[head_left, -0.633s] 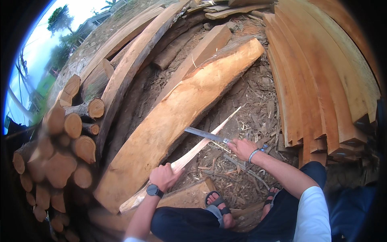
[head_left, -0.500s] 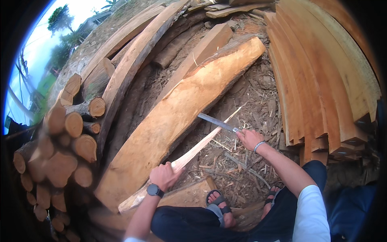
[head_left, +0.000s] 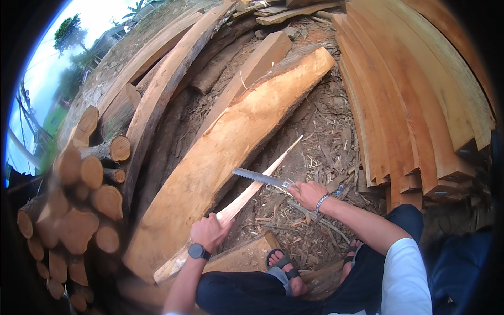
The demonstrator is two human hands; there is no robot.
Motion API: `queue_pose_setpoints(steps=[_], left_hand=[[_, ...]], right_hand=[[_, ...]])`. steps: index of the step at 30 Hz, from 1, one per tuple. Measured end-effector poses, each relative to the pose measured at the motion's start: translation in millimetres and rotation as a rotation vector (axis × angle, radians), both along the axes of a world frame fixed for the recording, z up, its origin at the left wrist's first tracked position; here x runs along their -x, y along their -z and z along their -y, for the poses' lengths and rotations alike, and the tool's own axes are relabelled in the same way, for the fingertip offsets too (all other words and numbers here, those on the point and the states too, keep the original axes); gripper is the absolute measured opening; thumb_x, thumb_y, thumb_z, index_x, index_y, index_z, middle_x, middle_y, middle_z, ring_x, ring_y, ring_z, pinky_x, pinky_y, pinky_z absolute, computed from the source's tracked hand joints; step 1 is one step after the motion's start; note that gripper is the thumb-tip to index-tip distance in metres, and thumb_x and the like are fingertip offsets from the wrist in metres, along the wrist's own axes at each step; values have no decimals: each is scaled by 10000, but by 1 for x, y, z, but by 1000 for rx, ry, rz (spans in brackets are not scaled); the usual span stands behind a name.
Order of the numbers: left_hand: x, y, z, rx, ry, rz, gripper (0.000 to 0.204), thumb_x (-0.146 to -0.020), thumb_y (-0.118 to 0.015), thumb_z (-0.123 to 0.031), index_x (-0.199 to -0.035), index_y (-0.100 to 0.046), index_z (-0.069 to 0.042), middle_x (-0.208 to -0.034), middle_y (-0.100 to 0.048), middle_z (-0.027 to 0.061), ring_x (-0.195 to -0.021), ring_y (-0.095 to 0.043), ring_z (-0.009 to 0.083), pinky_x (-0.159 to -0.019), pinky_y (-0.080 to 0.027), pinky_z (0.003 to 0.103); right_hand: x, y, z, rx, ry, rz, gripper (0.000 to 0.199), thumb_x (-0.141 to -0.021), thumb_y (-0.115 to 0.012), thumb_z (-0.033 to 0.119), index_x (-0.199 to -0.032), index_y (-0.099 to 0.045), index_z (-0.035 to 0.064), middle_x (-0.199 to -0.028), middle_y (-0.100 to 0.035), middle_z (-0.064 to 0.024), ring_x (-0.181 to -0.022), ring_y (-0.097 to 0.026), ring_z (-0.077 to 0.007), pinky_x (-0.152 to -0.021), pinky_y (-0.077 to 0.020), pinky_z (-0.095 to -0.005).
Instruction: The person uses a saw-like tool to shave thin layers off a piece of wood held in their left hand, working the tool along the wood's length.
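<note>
My left hand [head_left: 209, 232] is closed around a long, pale, split piece of wood [head_left: 239, 206]. That piece narrows to a sharp tip at its far end, and its thick lower end lies by the near end of a broad slab [head_left: 220, 152]. In my right hand [head_left: 308, 195] is a hand saw [head_left: 261, 177], gripped by its handle, which my fingers mostly hide. Its toothed grey blade points left and crosses the pale piece above my left hand. The blade's tip reaches near the slab's edge; whether it touches the wood I cannot tell.
Stacked sawn planks [head_left: 404, 105] stand along the right. Cut round logs [head_left: 79, 226] are piled at left, with long beams [head_left: 168, 79] behind them. Wood chips [head_left: 283, 215] cover the ground. A thick wood block [head_left: 247, 255] lies beside my sandalled feet [head_left: 286, 262].
My right hand and the saw have moved left and slightly nearer, the blade now crossing the pale piece lower down. My left hand keeps its hold and has shifted little. The view has shifted slightly.
</note>
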State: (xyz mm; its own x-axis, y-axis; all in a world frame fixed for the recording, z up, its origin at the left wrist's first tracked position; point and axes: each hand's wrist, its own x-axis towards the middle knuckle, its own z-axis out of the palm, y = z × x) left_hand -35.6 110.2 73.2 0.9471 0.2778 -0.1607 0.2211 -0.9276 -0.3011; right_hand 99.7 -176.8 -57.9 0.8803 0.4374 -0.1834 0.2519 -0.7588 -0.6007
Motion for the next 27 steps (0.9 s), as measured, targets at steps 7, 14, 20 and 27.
queue_pose_setpoints(steps=[7, 14, 20, 27], left_hand=[[1, -5, 7, -3, 8, 25, 730, -859, -512, -681, -805, -649, 34, -730, -666, 262, -693, -680, 387, -615, -529, 472], [-2, -6, 12, 2, -32, 21, 722, -854, -521, -684, -809, -654, 24, -739, -668, 262, -708, -681, 393, -624, -530, 473], [-2, 0, 5, -9, -4, 34, 714, -861, -524, -672, -816, -653, 28, -733, -668, 259, -699, -682, 390, -609, -527, 470], [-2, 3, 7, -28, 21, 36, 716, -865, -522, -673, -821, -657, 29, -724, -668, 257, -699, -684, 388, -604, -530, 463]], right_hand=[[-28, 17, 34, -30, 203, 14, 560, -995, -361, 546, -1067, -620, 55, -913, -692, -247, -888, -663, -451, -791, -523, -544], [-4, -8, 7, 12, 28, 24, 563, -993, -371, 549, -1098, -623, 56, -919, -692, -247, -903, -671, -430, -816, -521, -538], [6, -1, -2, -9, 41, -17, 573, -999, -352, 550, -1097, -623, 54, -897, -690, -251, -890, -679, -416, -783, -522, -541], [-23, 14, 26, -65, 208, -36, 584, -996, -360, 555, -1029, -608, 27, -871, -689, -251, -877, -672, -438, -777, -531, -541]])
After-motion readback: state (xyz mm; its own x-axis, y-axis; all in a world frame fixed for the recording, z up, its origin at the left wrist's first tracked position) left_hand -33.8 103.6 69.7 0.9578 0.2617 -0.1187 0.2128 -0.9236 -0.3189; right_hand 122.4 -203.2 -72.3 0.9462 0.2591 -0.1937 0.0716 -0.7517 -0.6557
